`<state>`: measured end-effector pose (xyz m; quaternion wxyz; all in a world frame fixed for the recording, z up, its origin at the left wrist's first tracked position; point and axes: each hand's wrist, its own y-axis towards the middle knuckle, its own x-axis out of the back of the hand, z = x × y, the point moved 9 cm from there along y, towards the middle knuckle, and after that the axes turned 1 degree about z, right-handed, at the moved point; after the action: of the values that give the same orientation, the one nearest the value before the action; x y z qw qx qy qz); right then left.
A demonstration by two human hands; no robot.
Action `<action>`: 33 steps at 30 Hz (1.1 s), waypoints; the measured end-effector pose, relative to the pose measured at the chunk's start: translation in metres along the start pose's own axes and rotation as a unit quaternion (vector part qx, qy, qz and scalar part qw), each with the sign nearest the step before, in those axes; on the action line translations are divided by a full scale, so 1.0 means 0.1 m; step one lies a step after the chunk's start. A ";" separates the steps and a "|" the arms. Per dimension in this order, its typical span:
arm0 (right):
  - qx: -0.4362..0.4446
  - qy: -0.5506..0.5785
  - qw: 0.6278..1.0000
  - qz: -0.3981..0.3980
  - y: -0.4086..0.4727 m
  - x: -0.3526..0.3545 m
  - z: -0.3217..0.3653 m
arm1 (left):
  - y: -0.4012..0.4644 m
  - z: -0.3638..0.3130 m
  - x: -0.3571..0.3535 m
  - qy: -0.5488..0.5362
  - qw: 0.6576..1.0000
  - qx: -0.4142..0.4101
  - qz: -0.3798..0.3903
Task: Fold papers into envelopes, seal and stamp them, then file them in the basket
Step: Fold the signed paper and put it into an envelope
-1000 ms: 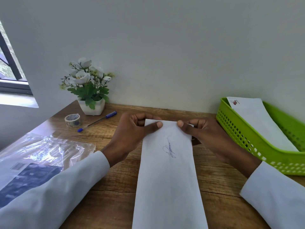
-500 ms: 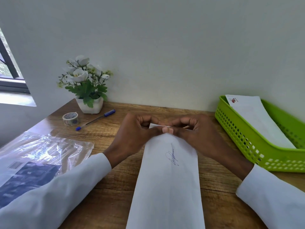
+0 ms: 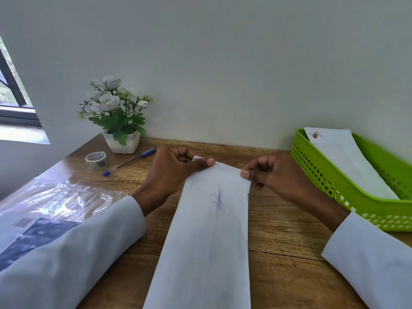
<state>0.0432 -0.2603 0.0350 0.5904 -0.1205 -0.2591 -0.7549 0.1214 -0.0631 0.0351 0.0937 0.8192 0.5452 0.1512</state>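
Wooden desk [image 3: 278, 241] against a plain white wall. Long white folded paper w/ a blue pen signature [image 3: 207, 230] lies lengthwise, long axis running away from the person; far short edge is pinched at its 2 corners, left hand [image 3: 176, 172] and right hand [image 3: 274, 175] each closed on 1. Green plastic basket w/ 1 stamped white envelope [image 3: 334, 188] sits to the right, nearer the right hand, so filing likely goes that way.
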 end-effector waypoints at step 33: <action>-0.130 0.206 0.958 0.150 -0.25 -0.36 0.01 | 0.33 -0.58 0.31 0.161 0.983 -0.067 -0.060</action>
<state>0.0290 -0.2255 0.0122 0.7166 -0.0754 -0.0100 -0.6934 0.1406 -0.0483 0.1044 0.0677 0.7420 0.5897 0.3117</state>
